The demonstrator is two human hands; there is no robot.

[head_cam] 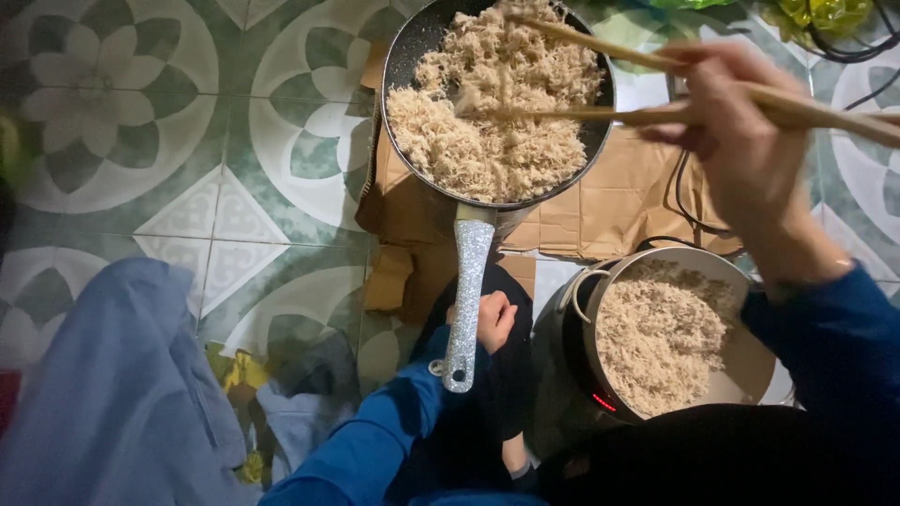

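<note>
A person seated low over a patterned tile floor (141, 122) is working a pair of long wooden chopsticks (600, 56) through a dark frying pan (408, 47) heaped with pale, finely shredded food (487, 112). The right hand (741, 131) is reaching out over the pan's far right rim, fingers clamped together around the upper ends of both sticks, wrist bent and the blue sleeve (834, 347) trailing back toward the body. The stick tips are lying in the middle of the heap, one crossing just above the other.

The left hand (494, 319) is curled near the end of the pan's speckled silver handle (466, 290), close beside it; whether the fingers are truly closing on the handle or only resting against it cannot be told from this view.

The pan is sitting on flattened brown cardboard (619, 206) spread on the floor. Near the person's right side, a second round metal pot (750, 361) on a dark cooker showing a small red light (603, 401) is holding more of the same shredded stuff, spread in a thinner layer with bare metal showing along one edge.

Judging by the look of it, the shreds in both vessels are already dry, loose and evenly light brown, so the tossing seems well advanced, though the frying pan is full and nothing has been dished out. A grey-blue cloth (122, 394) is lying at lower left, and black cables (689, 201) are running across the cardboard.
</note>
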